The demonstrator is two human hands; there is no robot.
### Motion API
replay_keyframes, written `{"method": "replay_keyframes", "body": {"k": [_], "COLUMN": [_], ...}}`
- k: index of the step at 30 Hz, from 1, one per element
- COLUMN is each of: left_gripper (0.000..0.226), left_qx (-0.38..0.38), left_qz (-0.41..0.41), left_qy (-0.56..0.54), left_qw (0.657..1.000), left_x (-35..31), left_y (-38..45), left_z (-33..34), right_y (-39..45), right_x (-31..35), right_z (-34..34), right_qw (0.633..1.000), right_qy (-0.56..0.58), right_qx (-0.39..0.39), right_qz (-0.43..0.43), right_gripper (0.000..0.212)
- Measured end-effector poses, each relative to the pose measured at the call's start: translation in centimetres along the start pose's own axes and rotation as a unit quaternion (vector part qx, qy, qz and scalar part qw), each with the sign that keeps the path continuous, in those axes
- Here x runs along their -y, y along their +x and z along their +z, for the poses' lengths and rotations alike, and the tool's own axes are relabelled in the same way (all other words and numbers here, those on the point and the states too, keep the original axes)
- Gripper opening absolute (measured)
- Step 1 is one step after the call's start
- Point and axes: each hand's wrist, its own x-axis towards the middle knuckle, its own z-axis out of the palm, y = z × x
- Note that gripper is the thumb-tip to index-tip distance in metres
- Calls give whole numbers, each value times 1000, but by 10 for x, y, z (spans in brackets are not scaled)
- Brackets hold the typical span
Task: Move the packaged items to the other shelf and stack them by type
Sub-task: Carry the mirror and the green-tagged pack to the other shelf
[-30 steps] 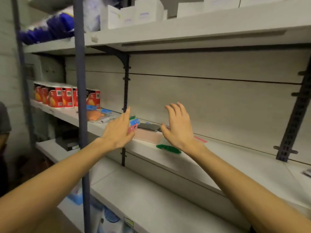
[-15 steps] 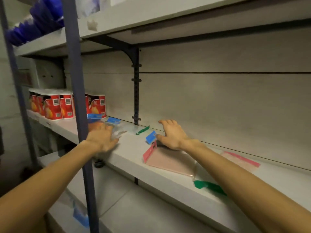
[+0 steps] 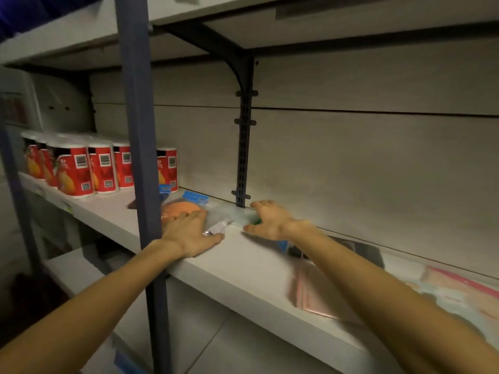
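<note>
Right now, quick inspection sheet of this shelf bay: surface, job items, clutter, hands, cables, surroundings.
Surface: pale middle shelf, front strip bare between the hands.
Job's things: orange packaged item and clear packet between the hands; blue-labelled packet behind them; pink flat packs further right, blurred.
Clutter: red canisters standing in a row at the shelf's left end.
Grippers: left hand flat, fingers on the orange item; right hand spread at the clear packet's edge, nothing lifted.
Cables: nothing seen.
Surroundings: blue upright post in front, dark slotted bracket on the back panel, a shelf above and one below.
</note>
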Motion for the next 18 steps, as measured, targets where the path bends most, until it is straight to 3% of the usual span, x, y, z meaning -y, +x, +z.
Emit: {"method": "replay_keyframes", "body": {"k": [3,5,8,12,15,18], "left_gripper": [93,95,98,98,94,90], "left_qx": [-8,-11,-6,-3,-15,-38], "left_qz": [56,68,68,74,103,140], "left_qy": [-2,-4,-5,-26,-30,-24], "left_qw": [998,998,998,997,994,989], "left_x": [1,0,-4,-5,-6,-7], "left_y": [5,8,7,8,8,5], "left_z": [3,6,9,11,10,8], "right_y": [16,22,21,11,-1,-22], "right_x": [2,3,4,3,3,7], "right_z": [14,25,28,15,12,8], "right_qw": [998,995,993,993,986,984], "right_qy": [9,40,66,-2,-70,-116], "right_qx": [40,67,53,35,65,46], "right_qz": [41,69,83,112,133,130], "right_gripper": [78,70,66,85,71,61]}}
